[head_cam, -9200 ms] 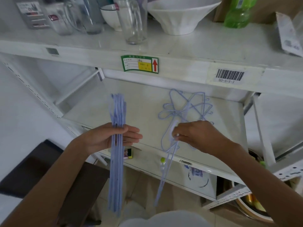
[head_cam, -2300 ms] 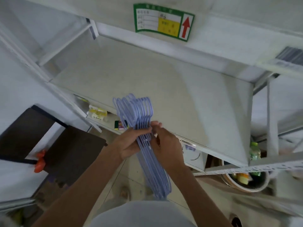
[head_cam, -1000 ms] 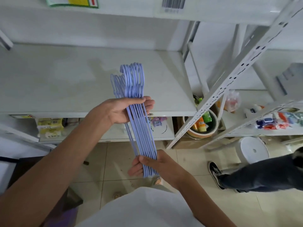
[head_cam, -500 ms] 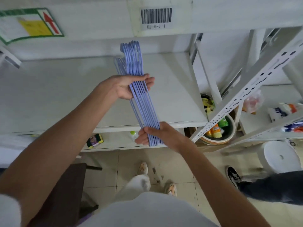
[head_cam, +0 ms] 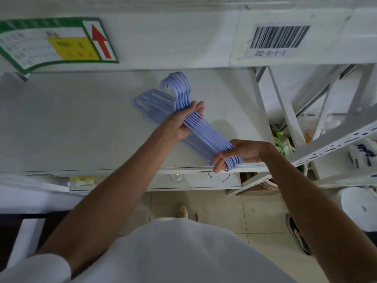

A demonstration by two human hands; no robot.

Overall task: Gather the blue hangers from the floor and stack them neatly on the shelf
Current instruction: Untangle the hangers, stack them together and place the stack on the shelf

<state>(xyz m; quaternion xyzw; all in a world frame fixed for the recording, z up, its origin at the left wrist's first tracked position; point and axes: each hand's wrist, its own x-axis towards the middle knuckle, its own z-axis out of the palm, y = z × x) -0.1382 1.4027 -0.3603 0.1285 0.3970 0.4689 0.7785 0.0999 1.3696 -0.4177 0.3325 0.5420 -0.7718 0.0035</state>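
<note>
While both hands grip it, the bundle of blue hangers [head_cam: 206, 135] hangs just over the white shelf [head_cam: 81, 127], hooks pointing to the back. Left hand [head_cam: 181, 121] clenched round the bundle below the hooks; right hand [head_cam: 236, 154] clenched on the near end at the shelf's front edge. Handling, as judged: lower flat, hooks aligned, release both ends together so nothing fans out. Surroundings: barcode label [head_cam: 279, 37] and arrow sticker [head_cam: 57, 41] on the shelf above; tiled floor [head_cam: 224, 207] below.

Soft, dim, even light; faint shadows on the shelf [head_cam: 81, 129]; wide-angle bending at edges, slight blur.
</note>
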